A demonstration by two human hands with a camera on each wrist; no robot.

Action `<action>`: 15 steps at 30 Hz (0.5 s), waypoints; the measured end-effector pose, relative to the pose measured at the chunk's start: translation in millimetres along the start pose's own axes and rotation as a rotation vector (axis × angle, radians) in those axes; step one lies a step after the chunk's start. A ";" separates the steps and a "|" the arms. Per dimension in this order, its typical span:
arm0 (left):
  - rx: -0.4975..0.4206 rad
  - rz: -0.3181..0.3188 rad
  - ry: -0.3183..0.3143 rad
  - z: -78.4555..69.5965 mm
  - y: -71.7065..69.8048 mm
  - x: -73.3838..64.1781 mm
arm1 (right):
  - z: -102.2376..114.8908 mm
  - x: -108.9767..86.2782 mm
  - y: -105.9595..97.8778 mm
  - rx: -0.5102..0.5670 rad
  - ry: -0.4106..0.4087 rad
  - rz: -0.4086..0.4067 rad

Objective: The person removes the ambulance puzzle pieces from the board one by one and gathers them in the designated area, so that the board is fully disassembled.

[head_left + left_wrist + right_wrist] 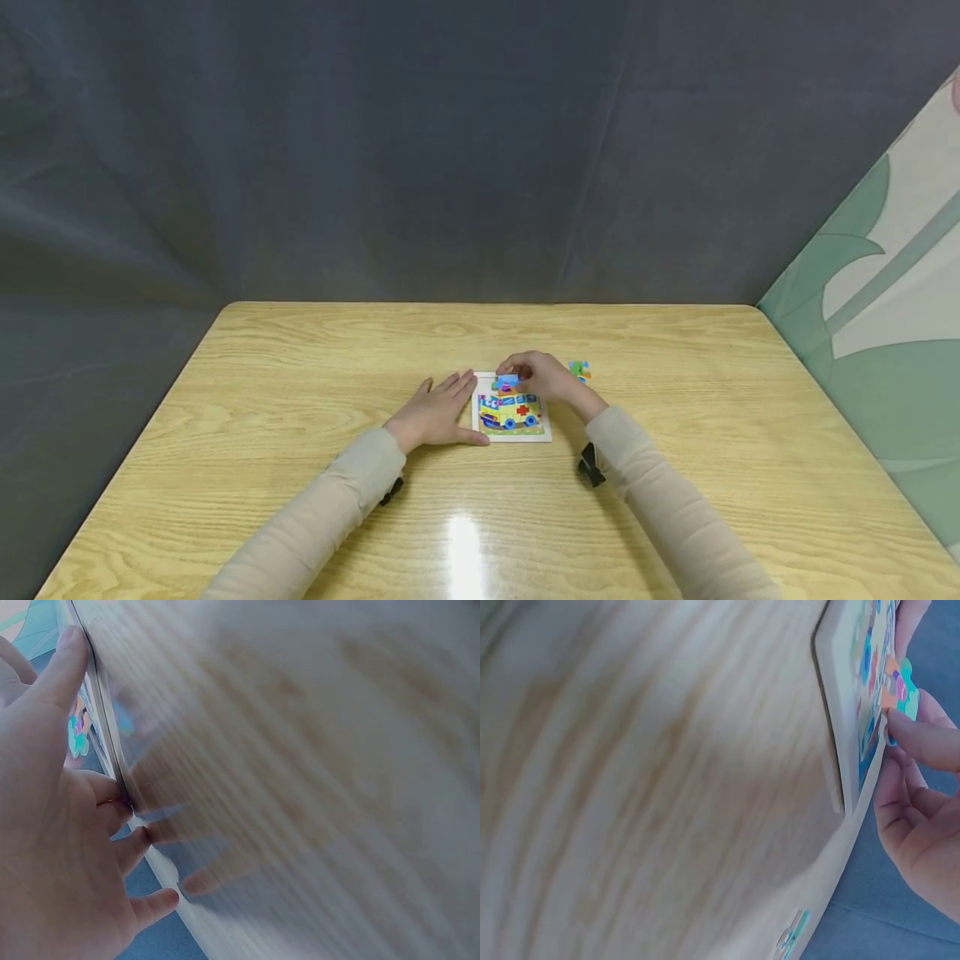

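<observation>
A jigsaw puzzle in a white-bordered tray (pixel 550 440) lies on the table, showing a yellow ambulance (pixel 510 412) with a red cross. My right hand (pixel 546 377) pinches a blue and orange puzzle piece (pixel 507 384) between thumb and fingers over the tray's upper part. In the right wrist view the held piece (pixel 902 688) stands tilted up from the board, its printed side showing. My left hand (pixel 438 414) lies spread along the tray's left edge, thumb near the lower-left corner and fingertips at the upper left. Part of the tray's top is hidden behind the right hand.
Another puzzle piece (pixel 580 369), green and blue, lies on the wooden table (pixel 337 358) right of the tray, beyond the right wrist. A dark curtain (pixel 420 150) hangs behind the table. A green and white patterned panel (pixel 885 333) borders the right side.
</observation>
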State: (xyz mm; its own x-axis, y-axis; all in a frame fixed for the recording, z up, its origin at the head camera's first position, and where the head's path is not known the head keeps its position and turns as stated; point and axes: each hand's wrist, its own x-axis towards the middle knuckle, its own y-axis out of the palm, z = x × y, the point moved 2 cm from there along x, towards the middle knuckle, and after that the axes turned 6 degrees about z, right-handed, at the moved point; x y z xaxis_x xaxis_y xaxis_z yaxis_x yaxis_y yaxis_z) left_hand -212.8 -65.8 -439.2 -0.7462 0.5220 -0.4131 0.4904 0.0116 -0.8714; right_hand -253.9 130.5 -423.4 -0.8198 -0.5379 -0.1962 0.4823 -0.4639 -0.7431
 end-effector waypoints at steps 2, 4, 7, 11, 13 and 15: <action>-0.004 -0.001 0.000 0.0 -0.3 -0.3 | -0.2 -1.0 -1.1 0.012 -0.006 0.009; -0.006 -0.003 0.001 0.0 -0.3 -0.5 | -0.8 -1.7 -1.3 0.020 -0.007 0.009; -0.005 -0.007 0.006 -0.3 -0.4 -0.8 | 0.1 -3.7 -2.9 0.031 0.000 -0.001; -0.002 -0.014 0.010 -0.2 0.1 -0.4 | 3.0 -9.1 -9.5 0.078 0.024 -0.038; 0.000 -0.014 0.011 -0.1 0.2 -0.2 | 3.0 -12.3 -14.2 0.119 0.038 -0.059; -0.003 -0.012 0.010 -0.1 0.3 0.1 | 2.0 -15.4 -19.6 0.157 0.042 -0.078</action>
State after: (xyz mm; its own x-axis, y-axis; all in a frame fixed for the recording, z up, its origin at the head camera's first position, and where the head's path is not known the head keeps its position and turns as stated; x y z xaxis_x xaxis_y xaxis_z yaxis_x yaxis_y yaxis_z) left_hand -212.6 -65.7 -439.5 -0.7476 0.5303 -0.3997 0.4826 0.0203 -0.8756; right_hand -250.1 146.5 -404.5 -0.8673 -0.4675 -0.1708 0.4561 -0.6091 -0.6488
